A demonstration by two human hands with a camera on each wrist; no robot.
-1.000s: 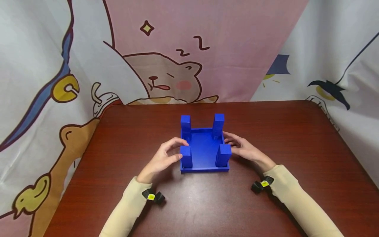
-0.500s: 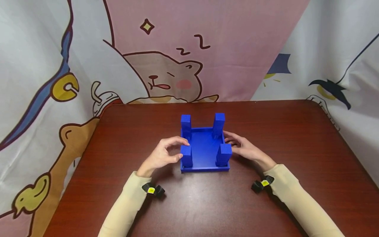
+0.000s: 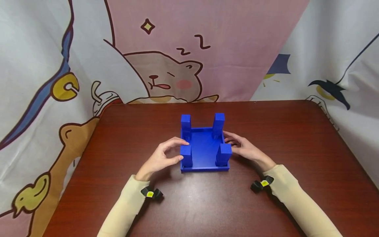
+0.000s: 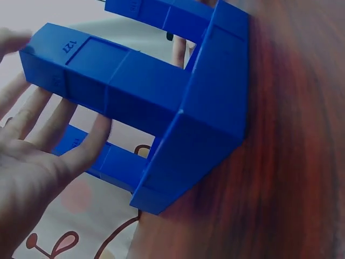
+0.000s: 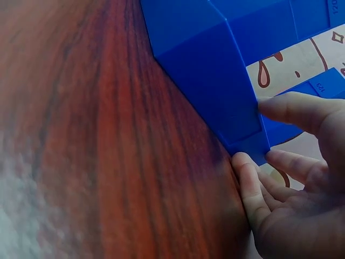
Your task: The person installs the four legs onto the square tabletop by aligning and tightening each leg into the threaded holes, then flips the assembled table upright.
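Note:
A blue square tray (image 3: pixel 205 153) with raised walls stands near the middle of the table, with a tall square post at each corner. My left hand (image 3: pixel 161 158) holds the near-left post (image 3: pixel 186 157), thumb by its top and fingers spread along its far side. In the left wrist view this post (image 4: pixel 124 81) bears the raised number 127 near its end. At the tray's right side, my right hand (image 3: pixel 245 148) grips the wall between the two right posts. The right wrist view shows its thumb at the rim of the tray (image 5: pixel 210 86) and curled fingers low by the corner.
The dark red-brown wooden table (image 3: pixel 266 125) reaches back to a cartoon-printed curtain (image 3: pixel 231 49), which also hangs at both sides. Each sleeved wrist wears a small black camera, one at the left (image 3: pixel 151 193) and one at the right (image 3: pixel 262 184).
My left wrist dips slightly toward me and to the left, its fingers staying at the near-left post. The right hand and the tray keep their places.

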